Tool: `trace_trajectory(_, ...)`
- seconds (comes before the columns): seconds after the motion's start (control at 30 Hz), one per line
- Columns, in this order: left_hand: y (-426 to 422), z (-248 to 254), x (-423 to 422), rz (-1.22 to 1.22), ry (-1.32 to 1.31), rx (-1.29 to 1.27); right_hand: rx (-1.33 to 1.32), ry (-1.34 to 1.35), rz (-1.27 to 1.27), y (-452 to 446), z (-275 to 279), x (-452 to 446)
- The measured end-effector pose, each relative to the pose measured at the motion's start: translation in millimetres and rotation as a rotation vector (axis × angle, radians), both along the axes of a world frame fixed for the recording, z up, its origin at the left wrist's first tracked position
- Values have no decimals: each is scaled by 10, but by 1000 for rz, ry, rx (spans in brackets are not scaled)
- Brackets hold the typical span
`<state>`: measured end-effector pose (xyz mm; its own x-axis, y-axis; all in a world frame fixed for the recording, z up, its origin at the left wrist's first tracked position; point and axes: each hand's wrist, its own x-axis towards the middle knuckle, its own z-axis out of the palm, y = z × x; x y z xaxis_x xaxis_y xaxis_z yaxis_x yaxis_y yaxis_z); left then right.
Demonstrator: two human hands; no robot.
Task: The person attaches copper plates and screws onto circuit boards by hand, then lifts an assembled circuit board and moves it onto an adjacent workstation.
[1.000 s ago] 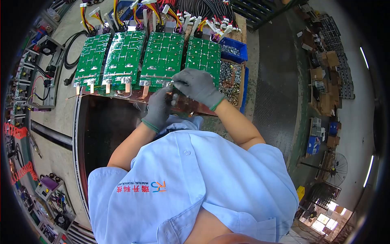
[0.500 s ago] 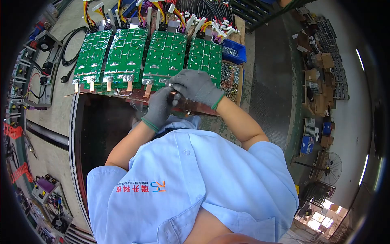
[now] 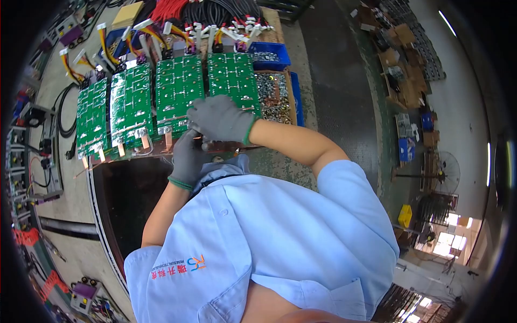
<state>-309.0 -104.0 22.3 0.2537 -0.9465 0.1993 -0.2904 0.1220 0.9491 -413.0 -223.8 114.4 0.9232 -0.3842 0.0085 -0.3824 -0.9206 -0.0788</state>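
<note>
My left hand (image 3: 188, 157), in a grey glove with a green cuff, is closed at the front edge of the table, its fingertips raised against the right hand. Over the lower left corner of the rightmost green circuit board (image 3: 232, 75) lies my right hand (image 3: 223, 119), gloved the same way, with its fingers bent and closed. The fingertips of both hands meet around something small that they hide. Left of them stands another green circuit board (image 3: 179, 86), with a copper strip (image 3: 168, 140) jutting from its front edge.
Two more green boards (image 3: 130, 97) stand further left, with wire connectors (image 3: 102, 40) behind. On the right are a blue bin (image 3: 267, 55) of small metal parts and a box of screws or nuts (image 3: 274, 99). Black cables (image 3: 212, 13) and red wires (image 3: 169, 9) lie at the back.
The view has turned, so boards and hands appear further left. Both hands stay together; the right hand now covers more of the small item between the fingers.
</note>
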Motion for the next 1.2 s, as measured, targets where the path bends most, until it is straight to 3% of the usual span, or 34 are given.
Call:
trace_trajectory(0.1, 19, -112, 43, -27, -111, -3, -17, -2, 12, -24, -56, 53)
trace_trajectory(0.17, 5, -143, 53, 21, -151, 152, 80, 248, -57, -29, 76, 111)
trace_trajectory(0.27, 9, -123, 67, 2, -214, 178, 147, 400, -86, -35, 241, 149)
trace_trajectory(0.3, 13, -134, 70, 0, -214, 175, 144, 399, -88, -31, 172, 105)
trace_trajectory(0.37, 10, -124, 69, 2, -146, 176, 1, 18, -18, -15, 30, 8)
trace_trajectory(0.5, 11, -16, 35, -4, -192, 127, 104, 178, -11, -46, 137, 45)
trace_trajectory(0.57, 8, -112, 48, 18, -182, 158, 245, 477, -91, -30, 354, 109)
trace_trajectory(0.6, 14, -156, 62, 18, -185, 158, 246, 474, -90, -32, 314, 79)
trace_trajectory(0.67, 15, -126, 59, 3, -210, 97, 118, 139, -52, -40, 151, -16)
trace_trajectory(0.8, 10, 87, -6, 11, -199, 94, 131, 111, 28, -90, 73, 4)
trace_trajectory(0.87, 23, 113, -5, 12, -253, 165, 288, 490, -88, -65, 374, 78)
trace_trajectory(0.9, 25, 99, 5, 16, -258, 166, 288, 485, -84, -72, 299, 37)
trace_trajectory(0.97, 19, 44, 19, -4, -214, 175, 111, 77, 5, -90, 103, -81)
trace_trajectory(1.1, 7, 13, -26, 29, -211, 117, 159, 134, 59, -130, 93, -67)
trace_trajectory(1.17, 14, 17, -28, 44, -287, 123, 302, 387, -34, -115, 250, -14)
trace_trajectory(1.2, 18, 18, -21, 44, -292, 125, 304, 382, -33, -122, 135, -23)
